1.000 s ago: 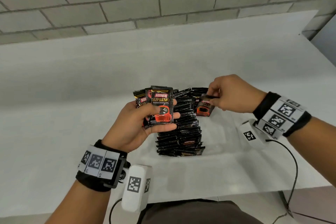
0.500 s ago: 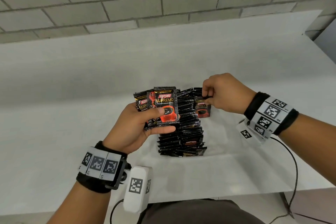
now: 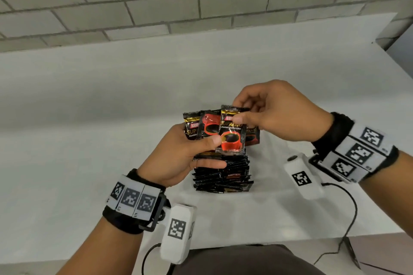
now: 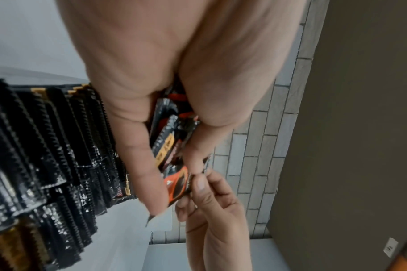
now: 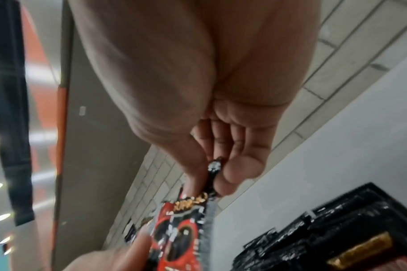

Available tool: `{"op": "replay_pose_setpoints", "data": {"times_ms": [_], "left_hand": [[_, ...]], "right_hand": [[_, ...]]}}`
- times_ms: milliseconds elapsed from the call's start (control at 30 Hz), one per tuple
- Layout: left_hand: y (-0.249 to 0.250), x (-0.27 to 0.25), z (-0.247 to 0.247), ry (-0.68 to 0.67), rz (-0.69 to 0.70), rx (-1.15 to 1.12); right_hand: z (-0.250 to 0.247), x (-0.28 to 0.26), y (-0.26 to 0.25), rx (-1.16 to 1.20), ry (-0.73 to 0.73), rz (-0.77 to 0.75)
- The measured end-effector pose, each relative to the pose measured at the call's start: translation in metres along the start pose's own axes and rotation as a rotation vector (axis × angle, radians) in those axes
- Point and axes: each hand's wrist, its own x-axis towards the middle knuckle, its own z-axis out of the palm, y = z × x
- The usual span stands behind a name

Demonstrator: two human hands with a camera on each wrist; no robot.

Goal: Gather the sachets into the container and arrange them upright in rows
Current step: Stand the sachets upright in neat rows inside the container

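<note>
Against a grey block wall, over the white worktop (image 3: pixel 89 163), the sachet (image 3: pixel 231 134) pinched by right hand (image 3: pixel 279 114) is best squared into the fan clamped by left hand (image 3: pixel 178 158) before being stood in the rows (image 3: pixel 223 176).

The left hand (image 4: pixel 174 77) fills the top of the frame, palm toward the camera, its thumb and fingers curled round a fan of sachets (image 4: pixel 172 146) with black, gold and red print. The right hand (image 4: pixel 212 207) comes in from below and pinches the end of the frontmost sachet, touching the left fingertips. To the left, rows of black sachets (image 4: pixel 47 155) stand on edge, packed close, serrated tops showing. A white surface (image 4: pixel 123 243) lies beneath them. A pale brick wall (image 4: pixel 262 146) stands behind.
</note>
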Motion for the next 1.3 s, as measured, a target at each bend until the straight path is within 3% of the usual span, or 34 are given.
{"op": "replay_pose_setpoints", "data": {"times_ms": [133,233,400,533,733,1133,1233,1300], "left_hand": [[0.001,-0.001,-0.011,0.08,-0.01,-0.166],[0.003,-0.004,-0.017,0.089,0.001,-0.207],[0.004,-0.007,-0.016,0.112,0.008,-0.211],[0.002,-0.008,-0.016,0.117,0.005,-0.2],[0.001,-0.008,-0.017,0.124,0.0,-0.187],[0.0,-0.008,-0.014,0.116,-0.016,-0.119],[0.001,-0.006,-0.009,0.102,-0.019,-0.129],[0.002,-0.005,-0.006,0.094,-0.016,-0.102]], "right_hand": [[-0.017,0.007,0.024,-0.014,0.025,0.125],[-0.022,0.007,0.041,-0.152,0.007,0.165],[-0.005,0.009,0.058,-0.298,-0.027,0.166],[-0.016,0.014,0.06,-0.312,0.028,0.148],[0.002,0.015,0.06,-0.369,-0.055,0.124],[0.005,0.018,0.061,-0.369,0.035,0.09],[-0.002,0.01,0.035,-0.235,0.135,0.034],[-0.002,0.003,0.01,-0.046,0.119,-0.002]]}}
